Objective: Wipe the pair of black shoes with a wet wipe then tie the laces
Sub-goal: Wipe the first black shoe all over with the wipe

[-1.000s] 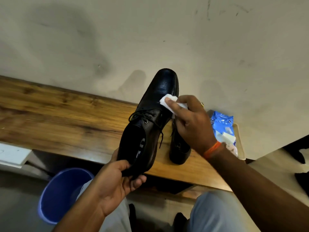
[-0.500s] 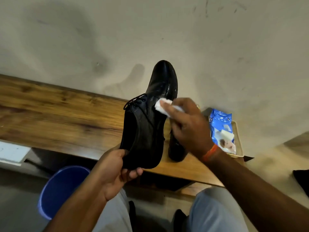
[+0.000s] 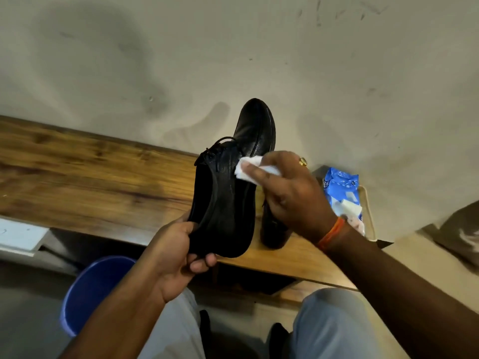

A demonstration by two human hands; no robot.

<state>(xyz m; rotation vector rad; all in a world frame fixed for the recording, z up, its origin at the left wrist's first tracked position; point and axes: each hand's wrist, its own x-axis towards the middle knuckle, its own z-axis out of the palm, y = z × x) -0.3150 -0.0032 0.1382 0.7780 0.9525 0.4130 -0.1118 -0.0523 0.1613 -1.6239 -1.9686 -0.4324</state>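
My left hand [image 3: 178, 255] grips the heel of a black lace-up shoe [image 3: 228, 193] and holds it in the air, toe pointing up and away, turned so its side faces me. My right hand [image 3: 290, 195] presses a white wet wipe [image 3: 248, 171] against the shoe's side, just below the loose laces [image 3: 212, 150]. The second black shoe [image 3: 272, 229] stands on the wooden bench [image 3: 90, 182] behind my right hand, mostly hidden by it.
A blue pack of wet wipes [image 3: 342, 195] lies in a small tray [image 3: 369, 203] at the bench's right end. A blue bin [image 3: 96, 288] stands on the floor below the bench, left of my knees. A plain wall rises right behind the bench.
My left hand has rolled the shoe so its opening turns away and its side faces me. The wipe has moved from the toe area down toward the laces.
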